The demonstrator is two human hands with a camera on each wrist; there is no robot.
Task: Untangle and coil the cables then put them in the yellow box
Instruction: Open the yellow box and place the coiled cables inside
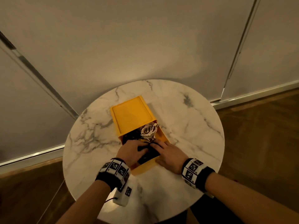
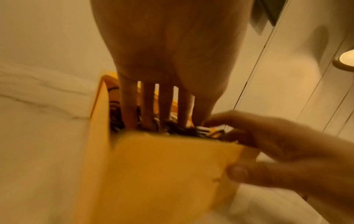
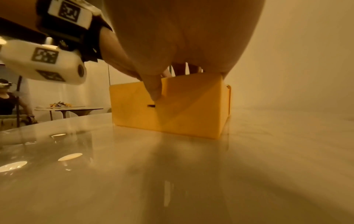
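Note:
The yellow box [image 1: 145,169] stands in the middle of the round marble table, its lid [image 1: 131,115] slid back over the far half. Inside lie a coiled white cable [image 1: 148,130] and dark cables [image 1: 130,136]. My left hand [image 1: 137,147] reaches into the near end with straight fingers [image 2: 147,109] pressing on a black cable bundle [image 1: 148,155]. My right hand [image 1: 166,149] lies beside it, its fingers over the rim on the same black bundle [image 2: 180,128]. The right thumb [image 3: 155,91] rests against the outside of the box wall [image 3: 182,109].
The marble table [image 1: 186,126] has bare surface all round the box and ends close behind my wrists. Pale wall panels [image 1: 145,46] stand behind it and a wooden floor [image 1: 258,135] lies below. Another table [image 3: 72,108] and a seated person show far off.

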